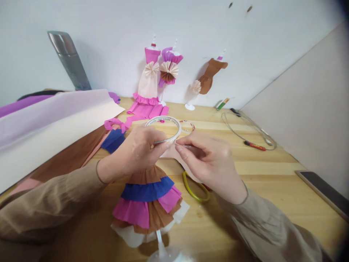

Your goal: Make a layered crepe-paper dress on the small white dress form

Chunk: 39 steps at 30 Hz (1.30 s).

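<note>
My left hand (139,149) is closed on a narrow white roll of tape (178,127), with printing inside its ring. Thumb and fingers of my right hand (209,156) pinch the tape's loose end close to the roll. Below my hands, a small dress form on a white stand (160,249) wears a tiered crepe-paper skirt (148,191) in brown, blue, pink and white. Its upper part is hidden behind my left hand. Scissors with a yellow-green handle (195,191) lie beneath my right hand, partly covered. Pale paper (178,154) lies just behind my fingers.
Several dressed forms, such as a pink-and-cream dress (148,78) and a brown dress (209,76), stand along the wall. Large paper sheets (62,123) and a grey bottle (69,60) are at left. A looped cable (255,145) and a phone (324,191) lie at right.
</note>
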### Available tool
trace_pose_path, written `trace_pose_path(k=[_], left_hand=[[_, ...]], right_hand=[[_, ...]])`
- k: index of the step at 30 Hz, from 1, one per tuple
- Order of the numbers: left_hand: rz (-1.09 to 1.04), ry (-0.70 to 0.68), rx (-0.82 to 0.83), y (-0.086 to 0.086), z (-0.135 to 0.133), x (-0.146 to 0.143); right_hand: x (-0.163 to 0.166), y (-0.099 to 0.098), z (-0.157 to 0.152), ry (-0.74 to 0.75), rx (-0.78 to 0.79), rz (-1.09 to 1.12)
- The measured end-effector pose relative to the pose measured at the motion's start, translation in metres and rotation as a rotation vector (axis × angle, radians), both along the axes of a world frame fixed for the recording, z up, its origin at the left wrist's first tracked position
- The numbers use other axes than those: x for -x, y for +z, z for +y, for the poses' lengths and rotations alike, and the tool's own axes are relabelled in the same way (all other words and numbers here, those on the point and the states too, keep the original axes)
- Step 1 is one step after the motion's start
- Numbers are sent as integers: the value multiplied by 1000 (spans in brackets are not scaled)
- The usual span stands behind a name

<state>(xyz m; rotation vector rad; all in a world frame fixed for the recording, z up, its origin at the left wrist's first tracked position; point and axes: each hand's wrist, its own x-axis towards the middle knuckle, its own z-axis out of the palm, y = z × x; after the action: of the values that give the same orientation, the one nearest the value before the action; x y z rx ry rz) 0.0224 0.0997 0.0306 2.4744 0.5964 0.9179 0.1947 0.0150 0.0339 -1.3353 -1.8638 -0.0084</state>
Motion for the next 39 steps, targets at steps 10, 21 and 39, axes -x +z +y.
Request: trace_pose_path(k=[10,21,39], left_hand=[[14,-15,49,5,-3,1],[22,-22,34,6,-5,1],[120,-201,-125,9,0,4]], right_hand=[[-1,2,1,-25,72,94],[-6,3,4,-47,117,108],[-2,-1,4,-118,71,41]])
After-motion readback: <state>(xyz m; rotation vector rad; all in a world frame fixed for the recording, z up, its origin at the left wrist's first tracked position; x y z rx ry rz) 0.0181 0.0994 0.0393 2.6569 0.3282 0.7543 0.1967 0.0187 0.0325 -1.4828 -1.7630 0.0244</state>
